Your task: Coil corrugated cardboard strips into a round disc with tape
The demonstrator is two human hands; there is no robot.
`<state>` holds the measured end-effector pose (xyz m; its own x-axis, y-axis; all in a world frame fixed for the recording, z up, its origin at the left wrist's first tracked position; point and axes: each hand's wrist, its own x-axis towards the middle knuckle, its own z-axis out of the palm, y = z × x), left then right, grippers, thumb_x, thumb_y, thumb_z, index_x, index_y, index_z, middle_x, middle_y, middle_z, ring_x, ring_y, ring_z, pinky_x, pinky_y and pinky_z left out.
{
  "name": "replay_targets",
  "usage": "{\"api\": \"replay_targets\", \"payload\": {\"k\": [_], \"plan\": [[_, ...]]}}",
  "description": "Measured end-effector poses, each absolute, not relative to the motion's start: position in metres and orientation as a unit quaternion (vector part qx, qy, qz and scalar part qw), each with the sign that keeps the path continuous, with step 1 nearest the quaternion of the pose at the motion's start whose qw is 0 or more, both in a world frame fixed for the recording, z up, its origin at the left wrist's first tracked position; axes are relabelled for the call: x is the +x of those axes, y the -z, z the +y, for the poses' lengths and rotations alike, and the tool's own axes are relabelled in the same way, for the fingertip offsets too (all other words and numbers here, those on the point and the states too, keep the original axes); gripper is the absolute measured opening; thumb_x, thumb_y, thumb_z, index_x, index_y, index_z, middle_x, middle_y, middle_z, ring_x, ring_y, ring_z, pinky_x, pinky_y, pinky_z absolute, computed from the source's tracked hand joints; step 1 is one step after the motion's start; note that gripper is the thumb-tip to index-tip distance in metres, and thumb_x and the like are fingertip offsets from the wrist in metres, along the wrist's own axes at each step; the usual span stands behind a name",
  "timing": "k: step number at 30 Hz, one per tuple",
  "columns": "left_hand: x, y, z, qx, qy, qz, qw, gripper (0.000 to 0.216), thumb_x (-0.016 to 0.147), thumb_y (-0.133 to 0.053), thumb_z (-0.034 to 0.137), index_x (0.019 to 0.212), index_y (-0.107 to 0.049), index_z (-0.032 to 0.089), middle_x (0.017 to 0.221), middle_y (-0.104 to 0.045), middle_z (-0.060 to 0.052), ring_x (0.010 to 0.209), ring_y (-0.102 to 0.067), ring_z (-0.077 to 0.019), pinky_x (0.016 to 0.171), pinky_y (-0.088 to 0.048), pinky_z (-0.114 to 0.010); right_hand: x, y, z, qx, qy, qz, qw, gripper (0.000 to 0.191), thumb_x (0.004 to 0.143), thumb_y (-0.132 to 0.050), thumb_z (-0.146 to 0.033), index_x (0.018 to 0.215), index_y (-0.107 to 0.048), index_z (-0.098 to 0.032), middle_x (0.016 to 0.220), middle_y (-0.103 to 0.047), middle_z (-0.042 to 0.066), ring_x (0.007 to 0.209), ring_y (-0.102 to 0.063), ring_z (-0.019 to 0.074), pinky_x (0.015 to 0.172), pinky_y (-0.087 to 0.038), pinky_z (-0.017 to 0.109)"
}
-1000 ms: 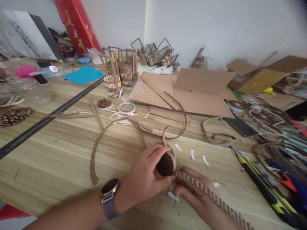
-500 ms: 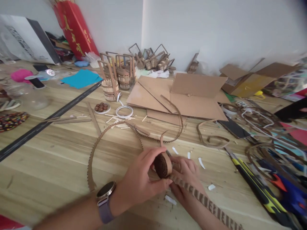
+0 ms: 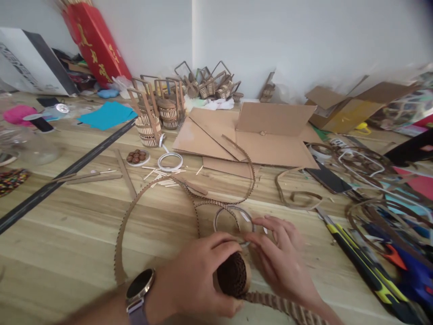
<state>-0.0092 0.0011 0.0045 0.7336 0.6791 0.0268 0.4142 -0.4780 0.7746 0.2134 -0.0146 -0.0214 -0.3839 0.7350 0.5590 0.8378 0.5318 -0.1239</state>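
Note:
My left hand (image 3: pixel 198 273) is closed around a tight coil of corrugated cardboard strip (image 3: pixel 233 274), its dark fluted end facing me. A loose length of the strip (image 3: pixel 287 303) runs from the coil to the lower right, passing by my right forearm. My right hand (image 3: pixel 280 250) has its fingertips at the right rim of a thin tape ring (image 3: pixel 216 221), which lies just beyond the coil. Thumb and forefinger seem to pinch that rim. Another curled cardboard strip (image 3: pixel 122 225) arcs over the table left of and beyond my hands, partly crossing the ring.
Ahead lie small sticks (image 3: pixel 165 177), a white tape roll (image 3: pixel 170 161), a dish of brown beads (image 3: pixel 138 157) and cardboard sheets (image 3: pixel 270 146). Miniature baskets (image 3: pixel 149 131) stand behind. To the right are a yellow-black utility knife (image 3: pixel 358 257) and tangled strips; a black bar (image 3: pixel 77 164) crosses the left.
My right hand has moved off the coil to the tape ring, which now shows. My left hand has brought the coil lower and nearer. The view has shifted slightly.

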Motion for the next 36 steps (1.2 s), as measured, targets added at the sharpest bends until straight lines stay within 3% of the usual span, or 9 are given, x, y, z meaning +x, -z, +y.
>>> {"api": "replay_targets", "payload": {"k": [10,22,28,32,36], "plan": [[-0.007,-0.003,-0.001,0.860,-0.135,0.337,0.358,0.069,0.068,-0.083,0.043,0.127,-0.056,0.020,0.127,-0.059,-0.011,0.109,-0.061,-0.0284,0.096,-0.051,-0.038,0.226,0.027,-0.014,-0.480,0.122,-0.828,0.262,0.022,0.090,-0.056,-0.018,0.107,-0.065,-0.027,0.090,-0.071,0.003,0.094,-0.059,0.0252,0.095,-0.030,0.044],[-0.004,0.002,-0.008,0.865,-0.156,0.350,0.323,0.068,0.068,-0.082,0.042,0.127,-0.056,0.020,0.125,-0.059,-0.011,0.107,-0.062,-0.0289,0.095,-0.052,-0.039,0.213,0.018,-0.021,-0.507,0.152,-0.804,0.272,0.012,0.092,-0.054,-0.019,0.092,-0.064,-0.022,0.079,-0.075,0.003,0.087,-0.069,0.0260,0.101,-0.026,0.049],[-0.004,-0.004,-0.008,0.865,-0.149,0.338,0.340,0.064,0.069,-0.082,0.042,0.124,-0.059,0.019,0.121,-0.060,-0.010,0.103,-0.063,-0.0279,0.092,-0.052,-0.037,0.213,0.017,-0.021,-0.569,0.020,-0.758,0.319,0.014,0.089,-0.054,-0.027,0.079,-0.064,-0.025,0.081,-0.073,0.002,0.084,-0.067,0.0255,0.089,-0.035,0.045],[-0.004,-0.008,-0.008,0.857,-0.159,0.333,0.359,0.065,0.068,-0.084,0.041,0.124,-0.058,0.020,0.122,-0.060,-0.009,0.105,-0.062,-0.0271,0.093,-0.052,-0.034,0.210,0.008,-0.021,-0.629,-0.177,-0.664,0.363,0.018,0.086,-0.055,-0.034,0.076,-0.065,-0.024,0.076,-0.071,0.002,0.074,-0.065,0.0227,0.069,-0.045,0.034],[-0.004,-0.008,-0.008,0.855,-0.181,0.330,0.358,0.066,0.067,-0.085,0.039,0.123,-0.058,0.018,0.122,-0.060,-0.009,0.107,-0.061,-0.0269,0.094,-0.051,-0.033,0.204,0.005,-0.021,-0.647,-0.326,-0.569,0.389,0.022,0.083,-0.057,-0.040,0.076,-0.066,-0.021,0.068,-0.067,0.002,0.060,-0.059,0.0180,0.053,-0.045,0.026]]}}
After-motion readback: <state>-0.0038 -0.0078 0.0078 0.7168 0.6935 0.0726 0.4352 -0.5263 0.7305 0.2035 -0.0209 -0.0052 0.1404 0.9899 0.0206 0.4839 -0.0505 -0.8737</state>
